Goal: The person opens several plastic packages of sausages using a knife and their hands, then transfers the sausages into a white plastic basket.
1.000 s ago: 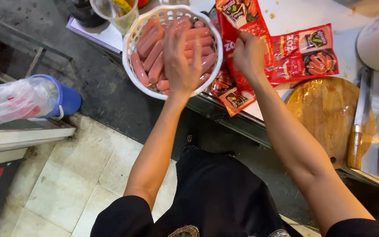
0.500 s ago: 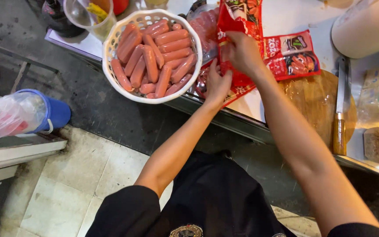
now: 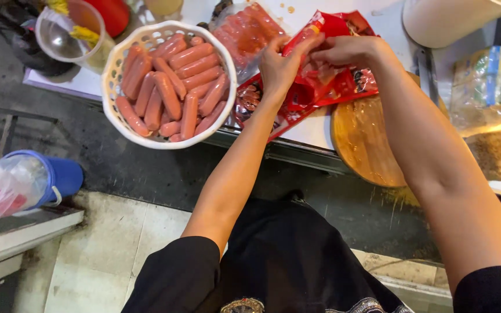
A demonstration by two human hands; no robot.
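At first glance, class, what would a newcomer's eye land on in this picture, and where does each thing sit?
The white basket heaped with pink sausages stands out, upper left on the counter. Just right of it, the left hand and right hand both grip a red sausage packet. A round wooden board lies at the counter edge, below the packet.

My left hand [image 3: 279, 66] and right hand [image 3: 343, 52] meet over the counter [image 3: 320, 130], the fingers [image 3: 302, 43] of both pinching a red sausage packet [image 3: 314, 87] that is raised at its top edge. Just left of it stands a white basket [image 3: 114, 75] filled with pink sausages [image 3: 172, 87]. A round wooden board [image 3: 366, 145] lies under my right forearm. Behind the packet lies a clear pack of sausages [image 3: 244, 29]. Down on the left, a blue bucket [image 3: 59, 177] holds a plastic bag.
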